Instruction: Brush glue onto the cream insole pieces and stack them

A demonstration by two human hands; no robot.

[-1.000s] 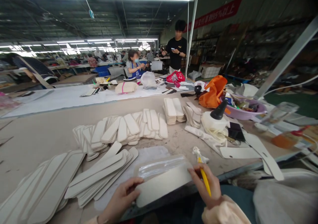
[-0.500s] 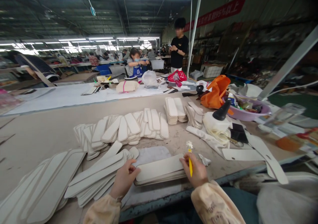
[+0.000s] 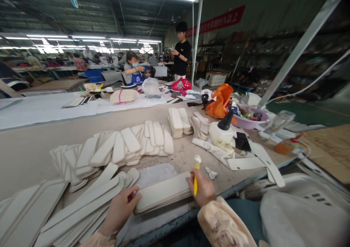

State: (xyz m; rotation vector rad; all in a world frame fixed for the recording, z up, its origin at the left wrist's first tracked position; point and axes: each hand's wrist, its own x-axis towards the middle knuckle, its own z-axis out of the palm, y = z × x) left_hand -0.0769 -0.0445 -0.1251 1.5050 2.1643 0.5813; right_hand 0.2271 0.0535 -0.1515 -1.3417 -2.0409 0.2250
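A neat stack of long white rounded strips (image 3: 164, 191) lies in front of me near the table's edge. My left hand (image 3: 120, 207) is at its left end, thumb and fingers closed at the corner of the top strip. At the right end, my right hand (image 3: 202, 188) has its fingertips against the stack. That hand also grips a yellow stick-like brush (image 3: 195, 183), upright, with a clumpy white tip. Partly under the stack is a pale sheet (image 3: 157, 174). Fanned long white strips (image 3: 82, 207) lie left of my left hand.
Rows of shorter white pieces (image 3: 117, 145) lie behind the stack. To the right are a white bottle with a black cone nozzle (image 3: 225, 121), an orange cloth bag (image 3: 219, 101), a lilac basin (image 3: 250, 122) and a glass jar (image 3: 281, 121). Two people are across the table.
The view has swung to the right, so everything sits further left. My left hand has drawn slightly away from the top strip's corner. My right hand still holds the brush.
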